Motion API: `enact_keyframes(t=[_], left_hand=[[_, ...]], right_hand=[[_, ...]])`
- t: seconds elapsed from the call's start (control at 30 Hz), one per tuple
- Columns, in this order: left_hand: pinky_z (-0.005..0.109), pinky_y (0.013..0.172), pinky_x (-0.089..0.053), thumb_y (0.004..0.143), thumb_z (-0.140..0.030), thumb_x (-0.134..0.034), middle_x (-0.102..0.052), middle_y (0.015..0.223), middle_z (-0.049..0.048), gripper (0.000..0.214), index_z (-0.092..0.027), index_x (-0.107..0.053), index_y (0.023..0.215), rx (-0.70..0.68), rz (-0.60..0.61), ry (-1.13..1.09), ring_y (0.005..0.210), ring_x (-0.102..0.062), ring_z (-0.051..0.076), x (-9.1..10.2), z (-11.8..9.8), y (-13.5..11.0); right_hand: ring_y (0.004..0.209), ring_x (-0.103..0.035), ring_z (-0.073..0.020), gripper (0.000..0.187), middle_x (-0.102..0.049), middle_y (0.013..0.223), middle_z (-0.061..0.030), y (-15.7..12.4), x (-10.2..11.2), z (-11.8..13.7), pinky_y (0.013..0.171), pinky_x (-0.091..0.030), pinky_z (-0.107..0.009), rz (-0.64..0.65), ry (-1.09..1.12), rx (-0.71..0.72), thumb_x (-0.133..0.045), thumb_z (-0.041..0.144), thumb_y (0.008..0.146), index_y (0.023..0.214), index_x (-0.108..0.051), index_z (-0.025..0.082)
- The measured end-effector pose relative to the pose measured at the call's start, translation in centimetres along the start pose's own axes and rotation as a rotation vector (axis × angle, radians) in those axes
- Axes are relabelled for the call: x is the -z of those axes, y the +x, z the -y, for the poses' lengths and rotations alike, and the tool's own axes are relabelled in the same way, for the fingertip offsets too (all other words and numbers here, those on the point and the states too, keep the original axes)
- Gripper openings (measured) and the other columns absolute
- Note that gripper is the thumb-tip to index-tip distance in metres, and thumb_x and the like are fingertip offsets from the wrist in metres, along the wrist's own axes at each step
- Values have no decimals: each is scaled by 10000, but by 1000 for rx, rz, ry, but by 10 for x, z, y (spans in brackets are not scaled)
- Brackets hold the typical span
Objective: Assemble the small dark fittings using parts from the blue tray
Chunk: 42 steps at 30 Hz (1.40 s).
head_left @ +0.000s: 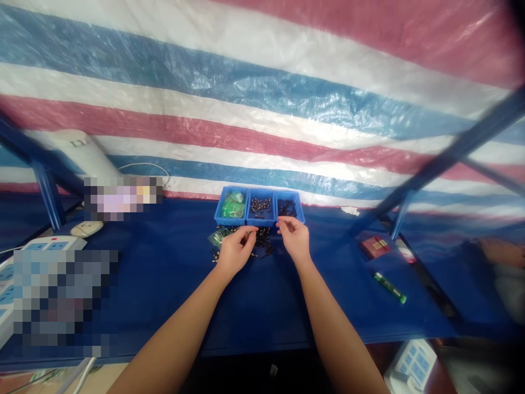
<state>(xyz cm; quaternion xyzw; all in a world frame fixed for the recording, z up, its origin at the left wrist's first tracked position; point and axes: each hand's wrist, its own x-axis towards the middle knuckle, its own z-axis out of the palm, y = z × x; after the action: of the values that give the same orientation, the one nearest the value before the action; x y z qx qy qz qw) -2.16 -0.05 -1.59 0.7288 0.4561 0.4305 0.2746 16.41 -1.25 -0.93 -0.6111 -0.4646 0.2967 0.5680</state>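
My left hand [235, 251] is closed in a pinch just in front of the blue bins, over a loose pile of small parts; what its fingertips hold is too small to make out. Thumb and forefinger of my right hand [297, 242] are pinched at the front edge of the right bin [303, 214], which contains dark screw-like pieces [287, 207]. Small brass-coloured metal pieces [261, 206] lie in the middle bin [261, 222]. Green pieces [233, 205] fill the left bin [219, 213]. Between my hands, dark loose pieces [263, 241] are scattered on the blue table.
To the right lie a red box [375, 247] and a green tube-shaped packet [389, 288]. On the left are a white power strip [55, 242], a pale mouse-like object [87, 229] and a white cylinder [88, 156]. Blue frame bars [443, 158] rise at both sides, before a striped sheet [262, 109].
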Motion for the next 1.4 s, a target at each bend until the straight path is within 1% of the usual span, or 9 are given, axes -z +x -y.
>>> enact_keyframes(t=[0.07,0.2,0.3,0.43,0.63,0.83,0.97,1.13,1.4], left_hand=[[212,552,-405,910,-339,-500,-575,611,-27,245,-200,-674,1011,-8,-1,6,519,-507,100,0,0,0],[211,542,-404,910,-344,-499,-571,603,-30,247,-201,-671,1016,6,0,16,516,-508,101,1,-1,1],[212,553,-411,906,-340,-502,-567,604,-31,245,-202,-672,1017,9,2,21,524,-512,102,1,-1,1],[208,540,-404,904,-333,-504,-569,608,-32,243,-206,-678,1016,9,6,19,518,-507,97,2,-2,0],[206,550,-413,906,-340,-501,-573,615,-30,250,-204,-675,1024,9,2,13,532,-514,97,1,0,1],[209,532,-400,912,-360,-493,-561,598,-30,264,-205,-675,1025,6,5,22,509,-492,97,1,0,0],[212,540,-406,915,-359,-488,-565,602,-27,264,-207,-675,1024,0,7,33,511,-500,100,1,1,0],[213,549,-409,912,-350,-497,-568,596,-28,254,-206,-674,1025,2,7,20,519,-514,105,1,2,1],[217,551,-415,911,-349,-491,-581,603,-22,261,-199,-676,1019,-8,8,18,517,-515,107,1,1,1]], right_hand=[[696,-656,-170,209,-724,835,-35,-2,-2,-2,728,-528,-315,64,-148,82,-561,310,847,942,-710,200],[764,-641,-174,213,-722,924,-37,-5,-6,-5,786,-506,-313,204,-422,236,-541,194,830,947,-717,210],[856,-637,-189,267,-717,984,-40,-5,-7,-9,832,-492,-322,280,-528,261,-534,136,818,999,-710,221],[938,-622,-203,304,-710,1030,-40,-4,-7,-14,890,-474,-336,319,-596,262,-540,100,808,1035,-700,224],[863,-631,-176,284,-694,962,-52,-3,-6,-14,858,-490,-298,300,-564,278,-526,80,808,1003,-697,196],[790,-621,-168,234,-662,877,-42,-3,-6,-15,797,-505,-283,249,-585,210,-563,104,788,964,-692,191],[853,-616,-190,219,-667,932,-51,-4,-5,-14,794,-500,-286,265,-641,208,-593,143,797,973,-703,213],[918,-611,-194,247,-667,984,-59,-4,-4,-13,843,-480,-283,297,-674,233,-533,119,841,957,-724,225],[843,-612,-194,227,-655,957,-84,-3,-5,-18,790,-482,-289,195,-707,175,-547,157,839,1002,-700,189]])
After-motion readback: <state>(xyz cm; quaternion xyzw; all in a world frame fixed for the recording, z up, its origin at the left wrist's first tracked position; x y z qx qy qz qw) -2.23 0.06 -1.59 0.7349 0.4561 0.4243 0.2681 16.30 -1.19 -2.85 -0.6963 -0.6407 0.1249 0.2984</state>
